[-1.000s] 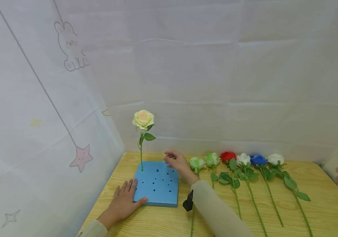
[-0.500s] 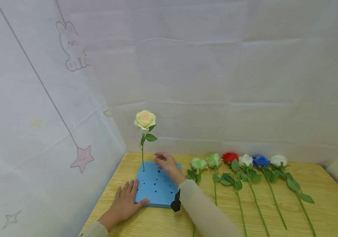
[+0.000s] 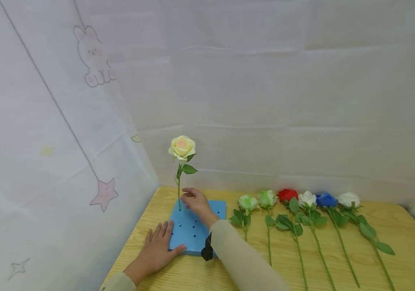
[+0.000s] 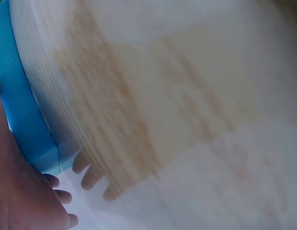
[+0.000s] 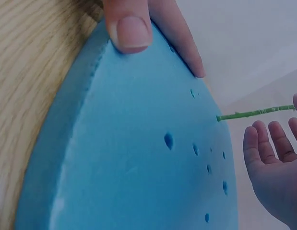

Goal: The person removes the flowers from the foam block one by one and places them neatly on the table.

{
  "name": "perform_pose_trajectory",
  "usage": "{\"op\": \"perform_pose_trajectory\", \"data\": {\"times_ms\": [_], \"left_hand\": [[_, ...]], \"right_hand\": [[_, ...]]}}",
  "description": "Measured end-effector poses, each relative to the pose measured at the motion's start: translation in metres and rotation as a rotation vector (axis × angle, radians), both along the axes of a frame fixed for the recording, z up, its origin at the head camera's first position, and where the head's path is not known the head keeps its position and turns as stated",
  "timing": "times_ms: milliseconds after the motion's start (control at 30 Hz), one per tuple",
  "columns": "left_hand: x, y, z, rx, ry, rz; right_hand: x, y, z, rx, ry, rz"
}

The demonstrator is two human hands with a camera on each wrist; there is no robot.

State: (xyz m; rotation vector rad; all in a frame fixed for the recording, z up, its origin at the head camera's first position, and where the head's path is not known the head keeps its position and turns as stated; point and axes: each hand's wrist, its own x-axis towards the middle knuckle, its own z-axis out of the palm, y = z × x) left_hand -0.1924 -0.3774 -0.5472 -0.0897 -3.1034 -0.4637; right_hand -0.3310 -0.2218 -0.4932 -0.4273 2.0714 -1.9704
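A pale yellow rose [image 3: 182, 148] with a pink centre stands upright in a hole near the back left corner of a blue foam board [image 3: 189, 242]. My left hand [image 3: 156, 251] lies spread over the board's front left corner, thumb along the front edge. The right wrist view shows its thumb [image 5: 131, 33] pressing the board's top. My right hand [image 3: 197, 205] hovers over the back of the board, fingertips right by the rose's stem [image 5: 256, 112]. In the right wrist view its fingers [image 5: 266, 143] are loosely bent, with a gap below the stem.
To the right lie several roses in a row: two pale green ones [image 3: 248, 203], a red [image 3: 287, 195], a white [image 3: 307, 199], a blue [image 3: 326, 199] and another white rose [image 3: 348, 199]. Their stems point forward on the wooden table [image 3: 386, 218]. A pale cloth [image 3: 251, 101] hangs behind.
My right hand has moved left across the board to the rose's stem. My left hand stays on the board's corner. The view has turned slightly left.
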Motion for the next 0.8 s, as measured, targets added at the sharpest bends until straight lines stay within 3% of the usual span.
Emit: {"op": "perform_pose_trajectory", "data": {"times_ms": [233, 567, 800], "left_hand": [[0.001, -0.001, -0.002, -0.003, -0.002, -0.004], [0.002, 0.001, 0.001, 0.013, -0.015, -0.004], [0.003, 0.001, 0.003, 0.007, -0.027, 0.001]], "right_hand": [[0.003, -0.015, -0.001, 0.06, -0.007, -0.015], [0.0, -0.025, -0.007, 0.161, 0.065, -0.065], [0.001, -0.03, -0.006, 0.139, 0.092, -0.072]]}}
